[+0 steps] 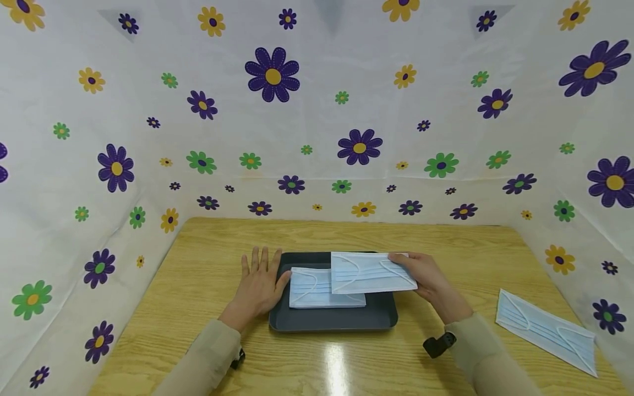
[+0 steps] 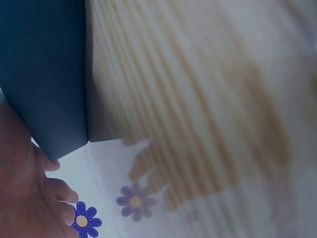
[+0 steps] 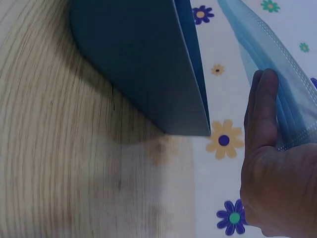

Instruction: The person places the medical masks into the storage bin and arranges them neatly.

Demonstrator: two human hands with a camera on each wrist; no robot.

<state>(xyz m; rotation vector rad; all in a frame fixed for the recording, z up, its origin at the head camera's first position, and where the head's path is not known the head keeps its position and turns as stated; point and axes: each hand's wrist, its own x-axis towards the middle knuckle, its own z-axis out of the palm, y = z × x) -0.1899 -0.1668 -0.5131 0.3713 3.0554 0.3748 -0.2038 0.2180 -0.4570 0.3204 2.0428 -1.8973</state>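
A dark grey tray point(image 1: 332, 322) sits on the wooden table, with a light blue pleated face mask point(image 1: 307, 297) lying flat in its left part. Over the tray's right side, my right hand point(image 1: 421, 275) pinches another face mask point(image 1: 371, 275) by its right end, thumb on top. That mask overlaps part of the one below. In the right wrist view the held mask point(image 3: 292, 99) is above the tray's rim, with fingers beneath it. My left hand point(image 1: 260, 286) rests at the tray's left edge, fingers spread and straight, thumb at the rim.
A further face mask point(image 1: 545, 330) lies slanted on the table point(image 1: 223, 236) at the right, beyond my right forearm. A white flower-patterned cloth point(image 1: 317, 121) stands around the back and sides. Black straps point(image 1: 439, 345) with a small device are on my wrists.
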